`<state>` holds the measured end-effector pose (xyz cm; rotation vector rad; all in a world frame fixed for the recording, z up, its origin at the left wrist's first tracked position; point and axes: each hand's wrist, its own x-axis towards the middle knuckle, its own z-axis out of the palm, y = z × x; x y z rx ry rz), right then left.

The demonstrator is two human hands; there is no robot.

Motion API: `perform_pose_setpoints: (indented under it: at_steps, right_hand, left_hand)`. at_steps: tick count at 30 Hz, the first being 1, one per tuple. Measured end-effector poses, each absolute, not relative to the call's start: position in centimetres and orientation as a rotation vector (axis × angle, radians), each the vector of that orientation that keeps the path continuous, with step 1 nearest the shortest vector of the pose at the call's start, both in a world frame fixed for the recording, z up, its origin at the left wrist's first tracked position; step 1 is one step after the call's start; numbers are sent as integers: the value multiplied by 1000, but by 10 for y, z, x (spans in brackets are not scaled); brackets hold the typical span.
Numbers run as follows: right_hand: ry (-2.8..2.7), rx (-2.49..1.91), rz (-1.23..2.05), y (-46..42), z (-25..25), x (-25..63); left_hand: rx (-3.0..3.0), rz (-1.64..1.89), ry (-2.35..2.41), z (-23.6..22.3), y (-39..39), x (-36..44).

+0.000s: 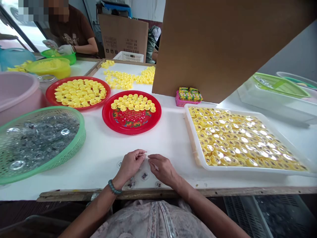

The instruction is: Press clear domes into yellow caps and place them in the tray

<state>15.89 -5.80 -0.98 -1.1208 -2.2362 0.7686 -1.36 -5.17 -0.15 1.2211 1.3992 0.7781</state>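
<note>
My left hand, with a beaded bracelet at its wrist, is over the front of the white table. Its thumb and fingers are pinched together; whatever they hold is too small to make out. Close beside it, my right hand has its fingers drawn together and curled, the fingertips almost meeting those of the left. Anything in them is hidden. Several clear round discs with dark printed figures lie under and between the hands, among them one disc in the middle and another disc by the table edge.
A red tray of yellow cup-like pieces stands ahead, another red tray behind it. At left is a green basket of clear discs; at right, a white tray of assembled yellow pieces. A cardboard sheet rises behind. A gloved co-worker sits far left.
</note>
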Motion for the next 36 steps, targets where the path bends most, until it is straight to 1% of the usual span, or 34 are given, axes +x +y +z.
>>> perform_pose_setpoints:
  at_steps: [3,6,10,14,19,25,30,36]
  right_hand:
    - [-1631,-1165,1252,-56,-5,158]
    - [-1150,-1098,1541,-53,-2,156]
    - [-744,-951,1711,-51,-2,150]
    - [-539,-878,1745,-47,-1,146]
    - [-522,-857,1721,-45,1,146]
    - [-789,-931,1642,-47,3,151]
    - [-1131,-949,1561,-39,12,166]
    - [-1345,-1083,1457,-26,23,180]
  left_hand:
    - [1041,885,1254,4,-52,-5]
    - [881,1022,1218,12,-52,2]
    - [770,1125,1197,24,-50,10]
    - [805,1164,1202,30,-50,15]
    - [855,1135,1217,27,-50,21]
    - [948,1129,1259,38,-38,18]
    - [1050,941,1211,47,-29,10]
    - [1031,797,1211,42,-34,14]
